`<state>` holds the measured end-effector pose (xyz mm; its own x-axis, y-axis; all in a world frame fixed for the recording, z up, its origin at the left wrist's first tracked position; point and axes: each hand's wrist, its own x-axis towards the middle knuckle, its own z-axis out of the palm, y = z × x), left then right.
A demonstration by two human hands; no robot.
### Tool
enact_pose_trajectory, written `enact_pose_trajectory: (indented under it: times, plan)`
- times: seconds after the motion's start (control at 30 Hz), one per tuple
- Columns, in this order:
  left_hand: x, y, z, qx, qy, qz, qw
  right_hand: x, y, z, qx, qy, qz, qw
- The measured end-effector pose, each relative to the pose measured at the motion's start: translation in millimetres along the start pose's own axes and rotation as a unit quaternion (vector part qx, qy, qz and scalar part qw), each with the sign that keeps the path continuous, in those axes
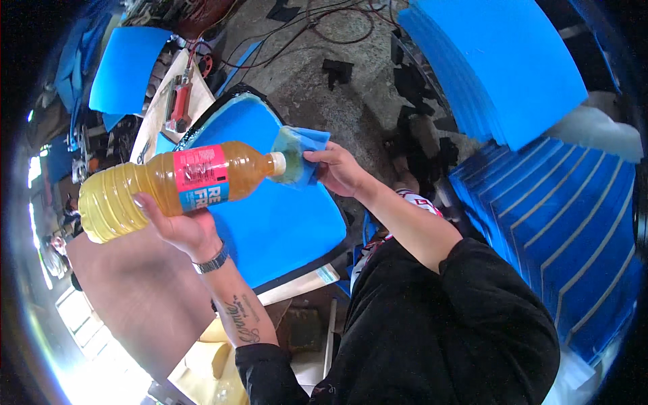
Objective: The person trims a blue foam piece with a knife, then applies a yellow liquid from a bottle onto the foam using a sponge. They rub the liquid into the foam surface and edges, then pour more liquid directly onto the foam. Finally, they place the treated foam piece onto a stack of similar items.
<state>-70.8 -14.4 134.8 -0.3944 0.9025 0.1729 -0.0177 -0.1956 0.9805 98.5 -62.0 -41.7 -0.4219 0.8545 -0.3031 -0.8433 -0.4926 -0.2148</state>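
My left hand (181,228) grips a plastic bottle (177,182) of amber liquid, tipped on its side above a blue foam sheet (283,223) on the worktop (135,297). My right hand (339,170) pinches a folded blue cloth (300,154) closed against the bottle's mouth. Stacked blue foam panels (553,216) stand to my right, and cables (337,27) trail over the concrete floor.

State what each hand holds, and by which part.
The left hand grips the plastic bottle of yellow liquid around its middle, tipped on its side. The right hand holds a blue cloth by its edge against the bottle's mouth.
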Motion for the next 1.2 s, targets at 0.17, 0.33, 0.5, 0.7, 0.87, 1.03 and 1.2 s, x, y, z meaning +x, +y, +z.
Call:
enact_pose_trajectory:
  times: [0.17,0.33,0.5,0.7,0.87,1.03,1.2]
  plan:
    - [-13.2,3.0,6.5,0.007,-0.027,-0.009,1.0,-19.2,6.9,9.0,0.029,-0.019,-0.009,0.999]
    - [-15.3,-5.3,8.1,-0.004,-0.034,-0.041,0.999,-29.8,5.0,-4.2,0.061,-0.045,0.0,0.997]
    - [-16.0,-17.2,11.2,-0.01,-0.006,-0.043,0.999,-39.6,-4.6,-4.5,0.032,-0.041,-0.001,0.999]
    - [-46.6,-49.1,-3.9,0.086,0.039,0.056,0.994,-61.9,-3.9,-16.9,-0.214,-0.078,0.015,0.974]
    - [-65.2,-52.5,-72.5,-0.075,0.216,-0.024,0.973,20.0,-35.3,-56.7,-0.459,0.04,-0.1,0.882]
    - [-75.0,-41.8,-100.9,-0.06,0.299,-0.029,0.952,118.8,-14.7,-65.3,-0.627,0.02,-0.206,0.751]
    - [-84.7,-37.6,-119.1,-0.095,0.351,-0.056,0.93,29.5,25.6,-94.4,-0.607,-0.053,-0.132,0.782]
